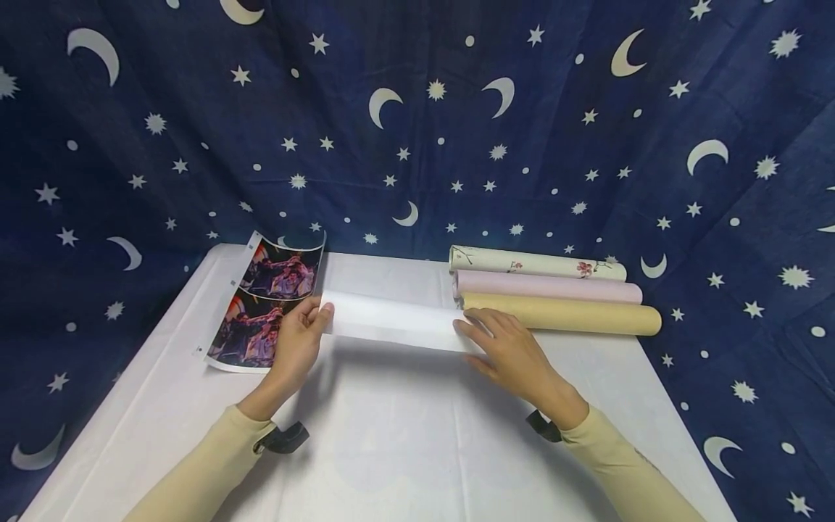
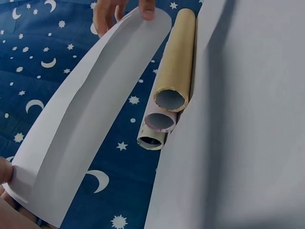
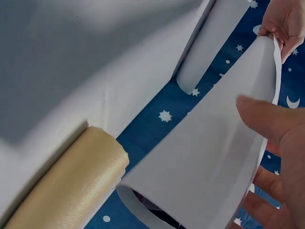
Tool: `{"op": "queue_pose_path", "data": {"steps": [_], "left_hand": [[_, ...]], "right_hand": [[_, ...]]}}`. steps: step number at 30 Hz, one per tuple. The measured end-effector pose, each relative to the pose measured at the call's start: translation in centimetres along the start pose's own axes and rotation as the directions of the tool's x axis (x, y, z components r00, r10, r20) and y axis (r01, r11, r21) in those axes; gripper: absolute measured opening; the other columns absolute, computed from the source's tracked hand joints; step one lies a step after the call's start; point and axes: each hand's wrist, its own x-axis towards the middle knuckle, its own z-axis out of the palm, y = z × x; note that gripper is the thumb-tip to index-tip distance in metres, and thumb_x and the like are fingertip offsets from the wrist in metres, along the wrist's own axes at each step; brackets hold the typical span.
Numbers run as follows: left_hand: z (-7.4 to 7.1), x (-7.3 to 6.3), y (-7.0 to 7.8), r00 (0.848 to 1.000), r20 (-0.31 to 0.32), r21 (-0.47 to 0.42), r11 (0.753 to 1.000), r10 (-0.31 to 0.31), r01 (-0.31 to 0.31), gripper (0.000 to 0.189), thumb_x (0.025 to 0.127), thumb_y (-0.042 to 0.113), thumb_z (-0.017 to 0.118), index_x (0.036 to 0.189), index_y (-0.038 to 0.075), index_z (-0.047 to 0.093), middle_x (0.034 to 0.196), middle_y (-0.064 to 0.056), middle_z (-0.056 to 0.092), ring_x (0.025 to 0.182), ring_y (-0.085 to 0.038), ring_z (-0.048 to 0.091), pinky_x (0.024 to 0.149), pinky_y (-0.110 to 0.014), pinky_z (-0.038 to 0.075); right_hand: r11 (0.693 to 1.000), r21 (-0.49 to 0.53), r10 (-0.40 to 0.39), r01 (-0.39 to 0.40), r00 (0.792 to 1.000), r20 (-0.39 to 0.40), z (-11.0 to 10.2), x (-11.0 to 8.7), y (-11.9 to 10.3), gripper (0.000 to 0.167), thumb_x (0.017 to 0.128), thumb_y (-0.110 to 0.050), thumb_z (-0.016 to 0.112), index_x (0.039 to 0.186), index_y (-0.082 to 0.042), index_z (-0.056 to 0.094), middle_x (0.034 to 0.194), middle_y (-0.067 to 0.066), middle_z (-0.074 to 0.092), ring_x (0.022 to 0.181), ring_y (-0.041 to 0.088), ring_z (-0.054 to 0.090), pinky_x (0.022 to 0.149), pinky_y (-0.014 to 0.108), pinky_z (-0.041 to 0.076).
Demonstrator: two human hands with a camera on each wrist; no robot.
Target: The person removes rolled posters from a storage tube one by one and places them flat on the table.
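A curled white paper sheet (image 1: 391, 321) is stretched sideways between my two hands, above the table. My left hand (image 1: 300, 341) pinches its left end between thumb and fingers. At the other end my right hand (image 1: 509, 355) holds it, thumb on one face and fingers behind; the right wrist view shows the fingers (image 3: 267, 195) spread along the edge. Inside the curl of the sheet (image 3: 200, 157) a dark printed patch is partly visible. Left of the sheet lies a page with two printed pictures (image 1: 261, 312), its edges curling up, partly hidden by my left hand.
Three rolls lie side by side at the back right: a yellow roll (image 1: 567, 314), a pink roll (image 1: 548, 286) and a floral cream roll (image 1: 541, 262). White cloth covers the table (image 1: 391, 442). A dark blue curtain (image 1: 417, 109) with moons and stars hangs behind.
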Motion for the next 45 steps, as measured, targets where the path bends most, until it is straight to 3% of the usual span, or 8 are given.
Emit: {"op": "queue_pose_path", "data": {"steps": [9, 14, 19, 23, 28, 32, 38, 45], "left_hand": [[-0.2, -0.1, -0.2, 0.999, 0.006, 0.066, 0.997, 0.039, -0.039, 0.03, 0.1, 0.023, 0.057, 0.117, -0.002, 0.063, 0.093, -0.005, 0.068, 0.078, -0.008, 0.055, 0.067, -0.018, 0.044], [-0.3, 0.0, 0.0, 0.996, -0.021, 0.116, 0.99, 0.081, -0.078, 0.03, 0.097, 0.027, 0.063, 0.112, 0.001, 0.067, 0.074, -0.001, 0.052, 0.067, -0.009, 0.046, 0.056, -0.021, 0.037], [-0.5, 0.0, -0.2, 0.991, -0.027, 0.103, 0.987, 0.129, -0.126, 0.028, 0.098, 0.028, 0.06, 0.104, 0.001, 0.069, 0.062, 0.004, 0.038, 0.055, -0.007, 0.032, 0.047, -0.024, 0.028], [-0.5, 0.0, -0.4, 0.981, -0.021, 0.134, 0.973, 0.191, -0.186, 0.029, 0.101, 0.026, 0.055, 0.098, 0.0, 0.068, 0.066, -0.007, 0.055, 0.055, -0.005, 0.035, 0.05, -0.023, 0.031], [-0.4, 0.1, -0.5, 0.961, -0.021, 0.174, 0.947, 0.277, -0.269, 0.024, 0.101, 0.024, 0.056, 0.11, 0.005, 0.067, 0.102, -0.012, 0.069, 0.091, -0.003, 0.058, 0.085, -0.024, 0.047], [-0.3, 0.2, -0.3, 0.948, -0.021, 0.057, 0.948, 0.316, -0.314, 0.039, 0.098, 0.014, 0.059, 0.136, 0.007, 0.052, 0.142, -0.007, 0.053, 0.132, -0.018, 0.046, 0.116, -0.043, 0.03], [0.4, 0.0, 0.2, 0.962, -0.028, -0.038, 0.962, 0.27, -0.271, 0.079, 0.092, 0.006, 0.064, 0.156, 0.016, 0.018, 0.162, 0.001, 0.018, 0.151, -0.021, 0.019, 0.123, -0.044, 0.022], [3.1, -1.3, 0.2, 0.982, 0.126, -0.135, 0.983, 0.144, -0.127, 0.092, 0.088, 0.0, 0.068, 0.156, 0.019, 0.01, 0.16, -0.006, 0.015, 0.143, -0.029, 0.033, 0.096, -0.021, 0.05]], "right_hand": [[1.0, 0.01, 0.003, -0.003, 1.0, -0.011, 0.5, -0.4, 0.3, 0.059, 0.08, -0.015, 0.079, 0.134, -0.013, 0.058, 0.131, 0.013, 0.063, 0.114, 0.035, 0.063, 0.096, 0.048, 0.052], [1.0, 0.011, 0.027, -0.027, 0.999, -0.017, 0.6, -0.5, 0.7, 0.056, 0.083, -0.008, 0.074, 0.136, -0.017, 0.058, 0.128, 0.011, 0.065, 0.108, 0.033, 0.066, 0.083, 0.046, 0.057], [0.997, 0.035, 0.065, -0.063, 0.996, -0.054, 0.9, -0.6, 1.3, 0.055, 0.08, 0.004, 0.065, 0.13, -0.016, 0.062, 0.107, 0.007, 0.074, 0.091, 0.027, 0.071, 0.068, 0.041, 0.058], [0.983, 0.129, 0.136, -0.127, 0.989, -0.064, 1.0, -0.8, 1.5, 0.042, 0.086, 0.0, 0.065, 0.125, -0.015, 0.066, 0.102, 0.007, 0.076, 0.087, 0.027, 0.074, 0.072, 0.042, 0.059], [0.951, 0.243, 0.211, -0.191, 0.975, -0.062, 1.0, -0.8, 1.4, 0.034, 0.089, 0.001, 0.063, 0.12, -0.013, 0.07, 0.099, 0.009, 0.077, 0.075, 0.021, 0.073, 0.066, 0.038, 0.059], [0.931, 0.293, 0.244, -0.218, 0.968, -0.054, 1.2, -0.6, 1.4, 0.032, 0.09, 0.002, 0.063, 0.118, -0.011, 0.07, 0.088, 0.007, 0.076, 0.062, 0.01, 0.059, 0.058, 0.032, 0.053], [0.905, 0.337, 0.291, -0.26, 0.956, -0.043, 1.5, -0.6, 1.2, 0.028, 0.093, 0.0, 0.06, 0.118, -0.007, 0.069, 0.091, 0.009, 0.076, 0.065, 0.01, 0.061, 0.061, 0.032, 0.054], [0.874, 0.36, 0.363, -0.328, 0.931, -0.035, 1.9, 0.1, 0.7, 0.025, 0.096, -0.004, 0.056, 0.118, -0.005, 0.068, 0.078, 0.005, 0.072, 0.062, 0.01, 0.053, 0.058, 0.031, 0.048]]}}
